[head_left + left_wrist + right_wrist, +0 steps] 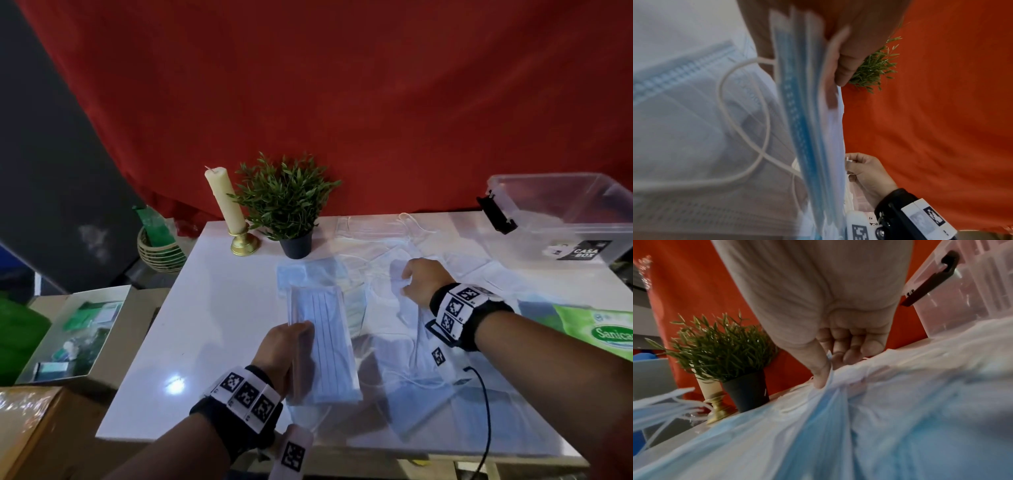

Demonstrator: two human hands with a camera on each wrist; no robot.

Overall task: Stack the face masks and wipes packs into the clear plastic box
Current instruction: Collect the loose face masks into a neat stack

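Observation:
My left hand point(291, 346) grips a neat stack of light blue face masks point(325, 346) above the table's middle; in the left wrist view the stack's edges point(807, 129) run down from my thumb. My right hand point(419, 284) pinches a loose face mask point(409, 308) from the scattered masks point(376, 257) on the white table point(212, 308); the right wrist view shows thumb and fingers point(824, 371) bunching the fabric point(838, 418). The clear plastic box point(565, 212) stands open at the far right. A green wipes pack point(596, 329) lies at the right edge.
A cream candle on a brass holder point(227, 209) and a small potted plant point(286, 202) stand at the table's back. A red curtain point(342, 102) hangs behind. Left of the table are a wicker basket point(159, 250) and a cardboard box of items point(72, 332).

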